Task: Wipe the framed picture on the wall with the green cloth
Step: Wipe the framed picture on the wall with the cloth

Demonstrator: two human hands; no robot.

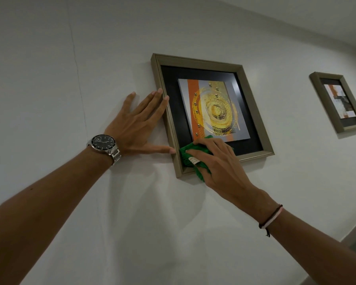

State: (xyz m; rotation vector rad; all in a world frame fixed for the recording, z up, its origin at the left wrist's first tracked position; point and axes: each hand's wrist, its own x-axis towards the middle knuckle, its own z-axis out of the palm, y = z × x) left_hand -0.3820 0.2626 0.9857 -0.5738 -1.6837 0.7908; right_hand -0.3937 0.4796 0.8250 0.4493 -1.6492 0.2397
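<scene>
My left hand [138, 128] lies flat and spread wide on the white wall [49, 79], holding nothing. Its middle and index fingertips touch the left edge of the framed picture [212, 112], and my thumb runs along the wall to meet that same edge lower down, near the bottom-left corner. On that wrist sits a steel wristwatch [104, 143] with a dark dial; I can make out a "12" at the top of the face, but any brand name is too small to read.

My right hand [218, 161] is pressed over the green cloth [190, 158], fingers curved loosely down on it rather than clenched, pinning it against the picture's bottom-left corner. The cloth covers part of the dark mat and spills over the lower rail of the frame onto the wall. A small pale tag [194, 160] shows on the cloth between my fingers; whatever is printed on it cannot be read. Thin cord bracelets [270, 220] circle my right wrist.

The picture hangs on the wall, a gold-toned frame around an orange, grey and gold circular design. A second framed picture [337, 101] hangs well apart towards the wall's right edge.
</scene>
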